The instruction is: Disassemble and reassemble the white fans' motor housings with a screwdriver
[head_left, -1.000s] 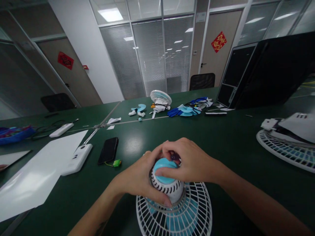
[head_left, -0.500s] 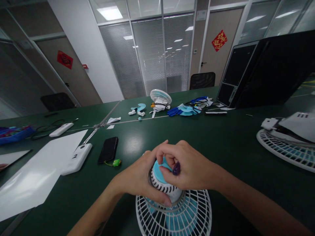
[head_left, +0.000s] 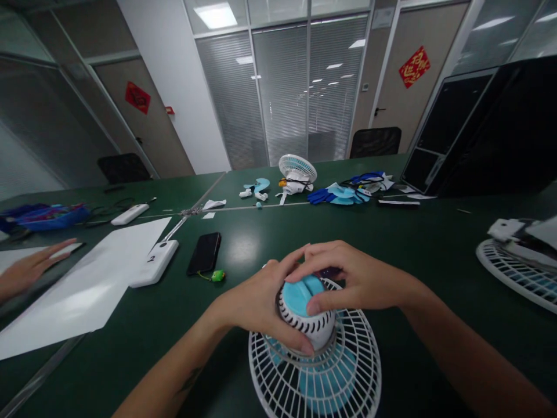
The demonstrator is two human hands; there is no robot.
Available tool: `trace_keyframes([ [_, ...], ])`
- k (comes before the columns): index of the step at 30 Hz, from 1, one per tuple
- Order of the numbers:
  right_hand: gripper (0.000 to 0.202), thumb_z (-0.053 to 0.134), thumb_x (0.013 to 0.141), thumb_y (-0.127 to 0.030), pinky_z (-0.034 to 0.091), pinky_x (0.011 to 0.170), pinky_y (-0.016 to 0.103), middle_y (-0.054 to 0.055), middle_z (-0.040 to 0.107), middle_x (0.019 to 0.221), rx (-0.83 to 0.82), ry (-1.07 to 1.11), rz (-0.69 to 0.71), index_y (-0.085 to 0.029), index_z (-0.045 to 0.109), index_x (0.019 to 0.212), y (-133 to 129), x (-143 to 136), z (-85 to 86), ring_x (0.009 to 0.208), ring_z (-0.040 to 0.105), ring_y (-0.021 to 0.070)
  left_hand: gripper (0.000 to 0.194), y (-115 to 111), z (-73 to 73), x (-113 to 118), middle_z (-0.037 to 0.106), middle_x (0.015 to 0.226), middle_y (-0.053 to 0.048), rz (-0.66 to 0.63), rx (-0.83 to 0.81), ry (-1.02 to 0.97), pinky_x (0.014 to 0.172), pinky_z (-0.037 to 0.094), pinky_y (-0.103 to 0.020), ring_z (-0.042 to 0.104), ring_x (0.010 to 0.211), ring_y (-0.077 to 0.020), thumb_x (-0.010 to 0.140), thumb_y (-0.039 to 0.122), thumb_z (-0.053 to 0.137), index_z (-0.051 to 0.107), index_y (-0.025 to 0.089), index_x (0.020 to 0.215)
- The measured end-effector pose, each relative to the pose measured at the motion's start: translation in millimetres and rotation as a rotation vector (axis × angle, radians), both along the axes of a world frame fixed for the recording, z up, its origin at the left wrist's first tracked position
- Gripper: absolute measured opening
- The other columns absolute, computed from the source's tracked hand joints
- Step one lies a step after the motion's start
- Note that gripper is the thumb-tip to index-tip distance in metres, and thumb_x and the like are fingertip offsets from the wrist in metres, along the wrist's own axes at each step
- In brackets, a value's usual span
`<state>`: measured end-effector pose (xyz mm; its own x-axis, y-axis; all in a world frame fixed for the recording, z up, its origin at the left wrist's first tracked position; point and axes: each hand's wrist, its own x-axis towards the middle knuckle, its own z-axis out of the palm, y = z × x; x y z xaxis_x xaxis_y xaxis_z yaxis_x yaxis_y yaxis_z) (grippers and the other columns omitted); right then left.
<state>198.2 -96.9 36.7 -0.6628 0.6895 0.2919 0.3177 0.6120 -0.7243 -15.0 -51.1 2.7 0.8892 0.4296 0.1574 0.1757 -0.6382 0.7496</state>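
White fan housing (head_left: 324, 329) stays gripped by the left hand (head_left: 256, 302); the right hand (head_left: 359, 278), uncurled since earlier, pinches the blue cap (head_left: 296, 299). Green tabletop (head_left: 439, 249) spans rightward from the housing to another fan (head_left: 513, 270).

Bare left hand (head_left: 259, 305), bare right hand (head_left: 359, 276), and behind the left, 1 dark marking (head_left: 190, 380) on the bare forearm (head_left: 174, 357)!
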Motion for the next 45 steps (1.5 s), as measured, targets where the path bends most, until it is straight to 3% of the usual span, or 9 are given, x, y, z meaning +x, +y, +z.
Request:
trace_keyframes([
  [9, 0.048, 0.088, 0.058, -0.046, 0.032, 0.057, 0.024, -0.003, 0.058, 0.071, 0.175, -0.089, -0.279, -0.017, 0.051, 0.066, -7.0, -22.1, -5.8, 0.063, 0.047, 0.0098, 0.082, -2.7, 0.9, 0.1, 0.061, 0.119, -0.006, 0.023, 0.051, -0.017, 0.094, 0.044, -0.044, 0.057, 0.104, -0.0299, 0.058, 0.051, 0.085, 0.048, 0.023, 0.126],
  [12, 0.041, 0.079, 0.068, -0.049, 0.030, 0.056, 0.024, -0.003, 0.055, 0.066, 0.208, -0.131, -0.301, -0.018, 0.053, 0.067, -11.1, -20.5, -2.0, 0.059, 0.045, 0.0096, 0.084, -2.4, 0.3, -0.6, 0.058, 0.126, -0.007, 0.003, 0.036, -0.014, 0.096, 0.043, -0.044, 0.056, 0.110, -0.0310, 0.059, 0.049, 0.085, 0.047, 0.023, 0.129],
  [17, 0.014, 0.069, 0.078, -0.031, 0.036, 0.061, 0.025, -0.001, 0.062, 0.073, 0.195, -0.120, -0.247, -0.017, 0.065, 0.080, -12.9, -10.3, 1.9, 0.063, 0.051, 0.0105, 0.100, -2.9, 1.3, -0.2, 0.052, 0.139, -0.009, 0.013, 0.026, 0.011, 0.105, 0.033, -0.050, 0.049, 0.122, -0.0353, 0.058, 0.048, 0.086, 0.035, 0.026, 0.142],
  [23, 0.026, 0.072, 0.073, -0.027, 0.029, 0.055, 0.024, -0.004, 0.052, 0.059, 0.209, -0.158, -0.338, -0.017, 0.052, 0.060, -12.2, -18.6, -3.6, 0.056, 0.043, 0.0085, 0.058, -4.5, 7.0, 1.5, 0.064, 0.110, -0.005, -0.059, 0.069, -0.037, 0.090, 0.039, -0.040, 0.058, 0.097, -0.0267, 0.080, 0.064, 0.064, 0.056, 0.021, 0.118],
  [26, 0.024, 0.075, 0.074, -0.032, 0.030, 0.056, 0.024, -0.004, 0.055, 0.058, 0.158, -0.171, -0.373, -0.016, 0.059, 0.064, -14.1, -17.2, -0.7, 0.055, 0.046, 0.0084, 0.049, -4.0, 7.5, 1.1, 0.065, 0.105, -0.005, -0.072, 0.074, -0.014, 0.086, 0.038, -0.039, 0.058, 0.094, -0.0249, 0.092, 0.062, 0.048, 0.059, 0.020, 0.115],
  [31, 0.023, 0.070, 0.082, -0.038, 0.033, 0.058, 0.024, -0.001, 0.063, 0.064, 0.093, -0.174, -0.338, -0.017, 0.069, 0.074, -18.2, -7.4, 5.6, 0.058, 0.052, 0.0091, 0.054, -4.0, 5.0, 2.4, 0.061, 0.118, -0.008, -0.067, 0.126, -0.010, 0.088, 0.039, -0.038, 0.058, 0.100, -0.0249, 0.091, 0.059, 0.053, 0.049, 0.021, 0.129],
  [36, 0.019, 0.073, 0.076, -0.034, 0.032, 0.060, 0.025, -0.004, 0.059, 0.058, 0.202, -0.232, -0.416, -0.017, 0.068, 0.069, -22.6, -12.0, 4.4, 0.054, 0.050, 0.0089, 0.043, -6.9, 4.7, 3.7, 0.063, 0.100, -0.005, -0.008, 0.170, -0.032, 0.083, 0.042, -0.036, 0.059, 0.090, -0.0225, 0.090, 0.058, 0.052, 0.056, 0.019, 0.108],
  [39, 0.021, 0.069, 0.077, -0.031, 0.031, 0.061, 0.026, -0.005, 0.056, 0.054, 0.246, -0.251, -0.447, -0.017, 0.064, 0.063, -23.2, -16.4, 2.7, 0.052, 0.047, 0.0079, 0.028, -16.2, 8.6, 6.9, 0.064, 0.096, -0.004, 0.024, 0.229, -0.073, 0.083, 0.043, -0.036, 0.060, 0.088, -0.0215, 0.089, 0.044, 0.055, 0.058, 0.018, 0.100],
  [45, 0.028, 0.068, 0.074, -0.024, 0.028, 0.053, 0.024, -0.006, 0.049, 0.046, 0.219, -0.198, -0.475, -0.016, 0.053, 0.051, -21.9, -21.6, -0.2, 0.046, 0.042, 0.0054, 0.019, -32.1, -11.1, 25.3, 0.068, 0.089, -0.007, 0.184, 0.294, -0.401, 0.077, 0.048, -0.035, 0.064, 0.083, -0.0224, 0.080, 0.030, 0.056, 0.059, 0.016, 0.093],
])
